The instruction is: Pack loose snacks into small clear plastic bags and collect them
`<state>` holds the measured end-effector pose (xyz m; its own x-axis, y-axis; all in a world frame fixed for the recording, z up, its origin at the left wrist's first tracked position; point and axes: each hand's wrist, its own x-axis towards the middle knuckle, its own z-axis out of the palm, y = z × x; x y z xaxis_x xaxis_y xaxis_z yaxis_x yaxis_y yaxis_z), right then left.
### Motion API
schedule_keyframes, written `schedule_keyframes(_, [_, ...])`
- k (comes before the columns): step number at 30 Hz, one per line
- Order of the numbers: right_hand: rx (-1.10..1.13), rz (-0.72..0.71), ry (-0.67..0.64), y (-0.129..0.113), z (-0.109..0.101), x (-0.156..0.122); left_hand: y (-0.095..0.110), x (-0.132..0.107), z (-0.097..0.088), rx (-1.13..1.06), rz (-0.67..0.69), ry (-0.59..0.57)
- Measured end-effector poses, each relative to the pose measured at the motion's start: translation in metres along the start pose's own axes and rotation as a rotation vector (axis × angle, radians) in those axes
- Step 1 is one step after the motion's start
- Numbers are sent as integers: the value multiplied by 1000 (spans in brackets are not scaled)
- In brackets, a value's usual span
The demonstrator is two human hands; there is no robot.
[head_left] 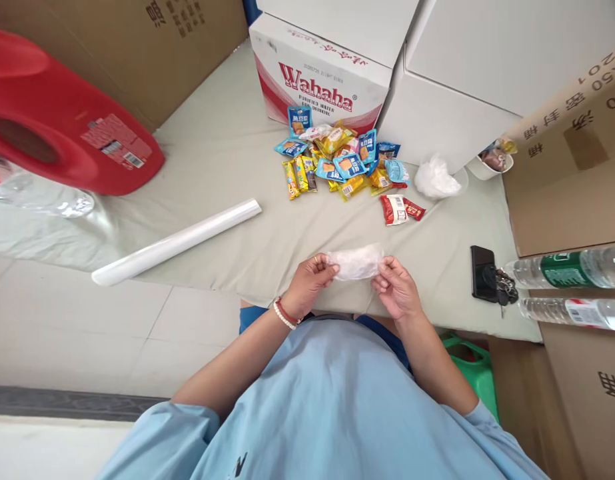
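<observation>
Both my hands hold a small, translucent white plastic bag (356, 262), stretched lengthwise between them over the near edge of the cloth. My left hand (310, 283) pinches its left end between thumb and fingers. At the right end, my right hand (396, 287) pinches it the same way. What the bag contains, if anything, I cannot make out. Beyond the hands lies a pile of snack packets (337, 160) in blue, yellow and red wrappers. Two red packets (394, 209) lie apart from that pile, nearer my right hand.
A clear plastic roll (177, 243) lies at left, near a big red jug (72, 127). Behind the snacks stands a Wahaha carton (320, 80). At right are a white crumpled bundle (437, 179), a white bowl (492, 163), a phone (483, 270), keys (507, 288) and bottles (567, 269).
</observation>
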<state>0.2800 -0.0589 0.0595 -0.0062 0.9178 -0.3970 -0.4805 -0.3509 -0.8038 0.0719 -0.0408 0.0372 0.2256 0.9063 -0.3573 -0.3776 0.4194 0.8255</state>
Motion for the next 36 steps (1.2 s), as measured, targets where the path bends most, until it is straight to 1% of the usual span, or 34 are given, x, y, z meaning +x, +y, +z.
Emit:
schedule_keyframes(2, [-4,-58,37,-4,-5,-1,-2,-2,-1,16,34,68])
schedule_keyframes(4, [-29,-18,26,-6,-8,-2,-3,-5,-1,41,32,79])
schedule_keyframes(6, [-109,45,-1,-6,-10,-3,-4,-7,0,67,24,71])
schedule_keyframes(8, [-227,30,-1,-7,-11,-2,-5,-6,-1,85,33,86])
schedule_keyframes(11, [-373,-124,25,-13,-16,1,-3,-2,-4,99,81,131])
schedule_keyframes(13, [-453,-231,32,-18,-20,1,0,1,-4,90,106,183])
schedule_keyframes(15, [-581,-350,58,-20,-22,0,3,0,-1,68,76,241])
schedule_keyframes(16, [-666,-420,74,-20,-22,-2,5,-1,2,57,27,239])
schedule_keyframes(17, [-756,-490,83,-19,-22,-3,6,-3,6,48,-44,207])
schedule_keyframes(20, [-979,-663,38,-11,-19,-8,7,-6,21,12,-270,31])
schedule_keyframes(21, [-1030,-704,6,-7,-19,-10,6,-6,26,1,-311,-9])
schedule_keyframes(23, [-1102,-756,-61,-1,-19,-12,4,-3,32,3,-311,-29])
schedule_keyframes(25, [-1127,-750,-138,3,-22,-14,1,2,33,36,-250,-13])
schedule_keyframes(27, [-1079,-682,-190,3,-26,-16,-3,5,32,92,-176,9])
schedule_keyframes(28, [-1031,-633,-188,2,-28,-16,-5,5,31,125,-142,16])
schedule_keyframes(30, [-912,-525,-135,0,-30,-14,-8,4,30,196,-80,18])
schedule_keyframes(32, [-838,-425,-87,0,-27,-11,-10,0,31,240,-40,-5])
schedule_keyframes(34, [-864,-348,-111,1,-19,-5,-12,-5,30,248,-24,-39])
schedule_keyframes(36, [-909,-312,-158,4,-11,0,-14,-9,26,239,-21,-32])
